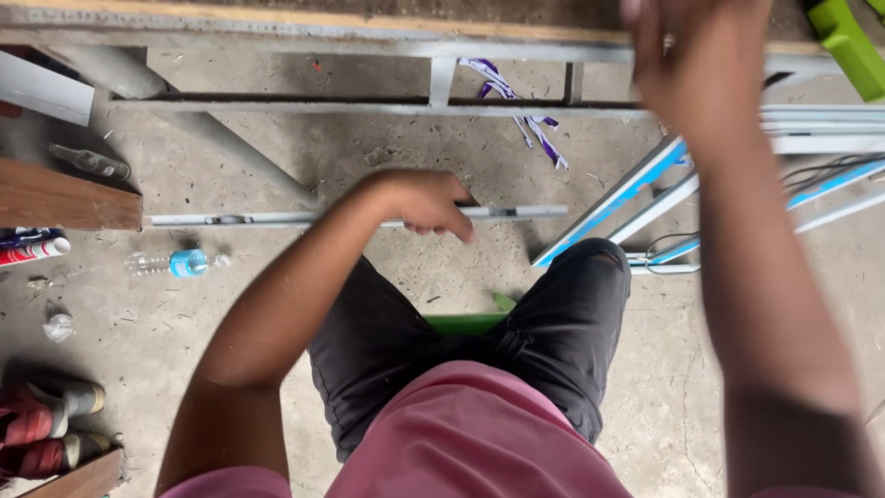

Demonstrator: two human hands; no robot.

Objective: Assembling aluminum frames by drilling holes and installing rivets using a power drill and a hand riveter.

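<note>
Seated on a green stool (466,323), I look down at my lap. My left hand (426,201) is closed around a long white aluminium profile strip (277,219) that lies level across my knees, reaching from the left to about the middle right. My right hand (693,55) is raised high at the upper right, blurred, near a large white aluminium frame (369,46) lying on the concrete floor. Whether it holds anything is not clear.
More white profiles with blue protective film (627,194) lie to the right with a black cable. On the left are a plastic bottle (175,265), a wooden board (64,198), a tube, and shoes (51,424). Torn purple-white film strips (525,115) lie by the frame. A green object (853,46) is top right.
</note>
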